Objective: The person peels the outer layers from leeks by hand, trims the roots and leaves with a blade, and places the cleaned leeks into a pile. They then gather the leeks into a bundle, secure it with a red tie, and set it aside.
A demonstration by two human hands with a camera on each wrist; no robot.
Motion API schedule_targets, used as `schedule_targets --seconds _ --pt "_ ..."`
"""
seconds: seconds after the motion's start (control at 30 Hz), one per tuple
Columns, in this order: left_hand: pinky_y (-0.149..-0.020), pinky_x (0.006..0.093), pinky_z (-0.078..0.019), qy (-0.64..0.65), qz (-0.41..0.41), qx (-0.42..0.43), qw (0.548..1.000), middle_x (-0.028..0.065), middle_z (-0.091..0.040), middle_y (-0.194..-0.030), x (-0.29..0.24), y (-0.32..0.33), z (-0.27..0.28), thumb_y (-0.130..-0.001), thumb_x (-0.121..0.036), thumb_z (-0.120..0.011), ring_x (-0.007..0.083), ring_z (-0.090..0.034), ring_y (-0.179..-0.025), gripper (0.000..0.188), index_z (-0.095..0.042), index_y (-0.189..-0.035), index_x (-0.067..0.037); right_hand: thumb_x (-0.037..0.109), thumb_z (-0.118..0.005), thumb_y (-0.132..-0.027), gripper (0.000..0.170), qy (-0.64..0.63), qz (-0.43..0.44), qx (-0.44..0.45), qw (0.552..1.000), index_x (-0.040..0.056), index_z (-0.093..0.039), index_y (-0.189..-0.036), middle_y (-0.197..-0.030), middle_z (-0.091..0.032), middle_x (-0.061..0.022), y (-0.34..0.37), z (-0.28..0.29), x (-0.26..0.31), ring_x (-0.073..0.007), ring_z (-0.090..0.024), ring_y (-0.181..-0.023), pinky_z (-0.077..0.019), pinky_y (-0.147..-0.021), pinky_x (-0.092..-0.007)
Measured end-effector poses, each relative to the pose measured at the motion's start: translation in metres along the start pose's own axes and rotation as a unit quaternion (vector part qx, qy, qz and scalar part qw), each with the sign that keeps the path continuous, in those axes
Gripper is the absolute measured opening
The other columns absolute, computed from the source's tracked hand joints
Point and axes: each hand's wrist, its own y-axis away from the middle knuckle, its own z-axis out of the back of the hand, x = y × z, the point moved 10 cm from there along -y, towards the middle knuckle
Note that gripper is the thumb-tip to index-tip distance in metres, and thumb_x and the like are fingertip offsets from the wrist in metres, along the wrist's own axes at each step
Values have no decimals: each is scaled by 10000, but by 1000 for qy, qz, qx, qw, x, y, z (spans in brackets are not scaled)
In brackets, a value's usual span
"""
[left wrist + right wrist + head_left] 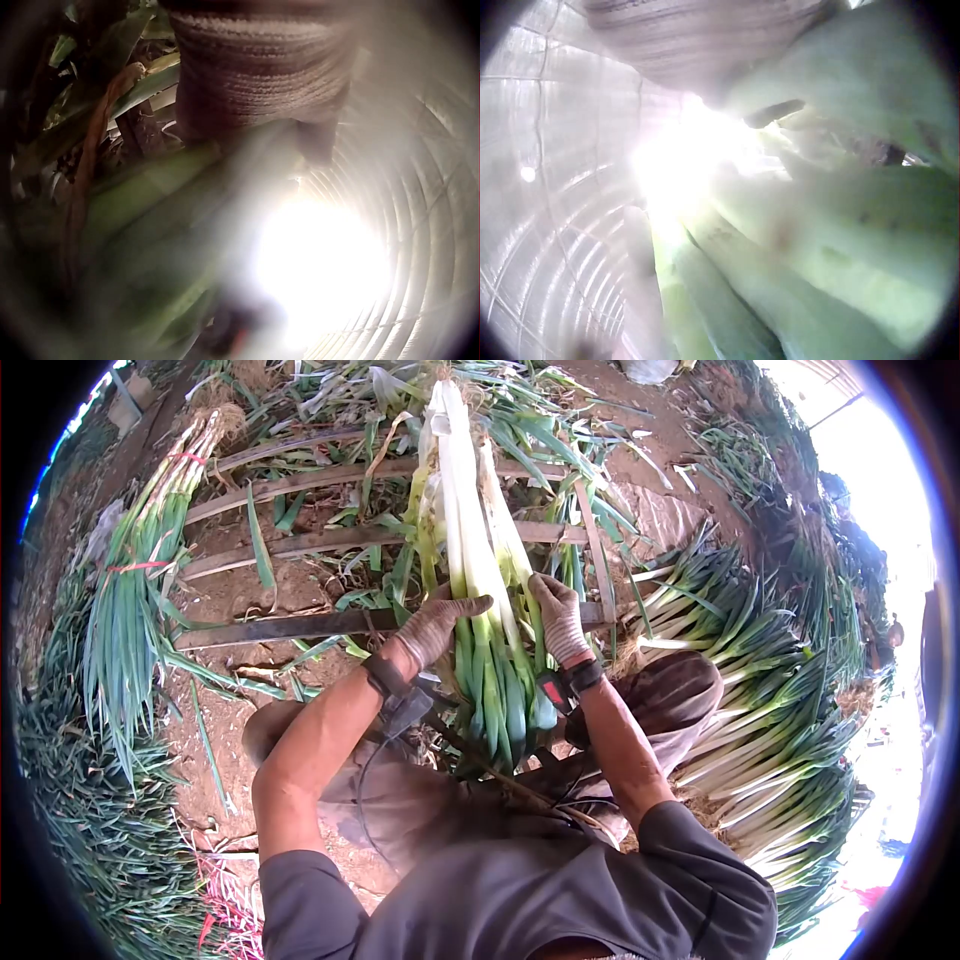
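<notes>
A bunch of long, thick green onions (470,510) lies lengthwise in front of the person, white root ends away and green leaves towards the lap. The gloved left hand (440,625) grips the bunch from the left, its thumb lying across the stalks. On the other side, the gloved right hand (558,618) holds the outer stalks with curled fingers. In the left wrist view, the ribbed glove (262,75) appears above blurred green leaves (157,202). Pale green stalks (765,285) pass below the glove (697,37) in the right wrist view; glare hides the fingertips there.
Curved wooden slats (300,545) lie under the bunch among loose leaves. At the left rests a bundle of green onions (150,550) with red ties. Rows of white-stemmed green onions (760,730) line the right side. Dark green leaves (110,850) cover the lower left.
</notes>
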Motion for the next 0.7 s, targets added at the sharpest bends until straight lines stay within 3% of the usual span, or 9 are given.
schedule_targets --seconds 0.17,0.23,0.37,0.4,0.43,0.53,0.57,0.63,0.7 --pt "-903 359 -503 6 29 -26 999 54 -663 -1063 11 -4 7 -797 -211 -820 194 -620 -987 509 -601 -1216 -22 186 -635 -952 282 104 11 -17 994 -60 -691 -1077 -912 -672 13 -7 14 -16 -66 -559 -837 -471 -773 -242" --pt "-893 355 -502 -20 23 -44 999 54 -668 -1056 11 -6 15 -798 -205 -818 194 -626 -974 494 -608 -1206 -23 276 -587 -952 356 301 58 -20 952 -53 -699 -1026 -872 -715 -152 -7 13 -10 -221 -668 -842 -495 -805 -328" --pt "-887 350 -501 -20 13 -42 999 43 -670 -1077 16 -9 18 -781 -204 -833 189 -626 -973 476 -638 -1178 -29 419 -595 -938 549 385 102 -28 917 -44 -595 -1235 -1130 -664 -258 -9 7 -6 -370 -640 -1095 -493 -923 -402" --pt "-875 339 -503 -17 9 -33 999 35 -671 -1086 14 -7 14 -780 -202 -834 181 -626 -970 470 -645 -1181 -44 435 -628 -918 631 396 67 11 916 -42 -525 -1318 -1231 -622 -263 -3 -7 6 -374 -607 -1159 -479 -973 -401" --pt "-874 325 -512 -61 -14 -21 998 31 -672 -1091 6 -4 8 -804 -183 -812 176 -632 -983 443 -643 -1191 -50 407 -664 -917 663 358 128 31 925 -42 -477 -1368 -1273 -610 -251 6 -20 19 -352 -590 -1196 -460 -1013 -395" --pt "-910 303 -518 -75 24 34 996 30 -675 -1095 2 4 -16 -849 -137 -755 168 -637 -1019 386 -636 -1203 -40 362 -715 -906 831 59 117 216 968 -47 -275 -1481 -1270 -594 -227 23 -77 38 -280 -579 -1165 -466 -1011 -356" --pt "-906 309 -515 -157 3 64 986 37 -683 -1081 9 -4 -16 -844 -152 -754 173 -641 -1004 382 -643 -1194 -45 336 -750 -882 831 31 21 226 973 -54 -296 -1458 -1247 -602 -191 35 -92 49 -243 -591 -1128 -490 -972 -330" --pt "-899 322 -509 -317 -41 116 941 52 -700 -1053 18 -19 -19 -835 -182 -753 183 -648 -973 376 -656 -1176 -56 318 -784 -853 825 150 15 214 965 -41 -326 -1438 -1216 -616 -146 25 -90 29 -207 -602 -1091 -507 -936 -322" --pt "-868 327 -520 -411 -8 84 908 111 -718 -988 14 -10 -21 -788 -233 -782 223 -668 -933 380 -690 -1106 -46 275 -809 -828 746 85 60 202 974 -39 -412 -1377 -1181 -629 -112 28 -90 38 -183 -604 -1060 -508 -924 -321"
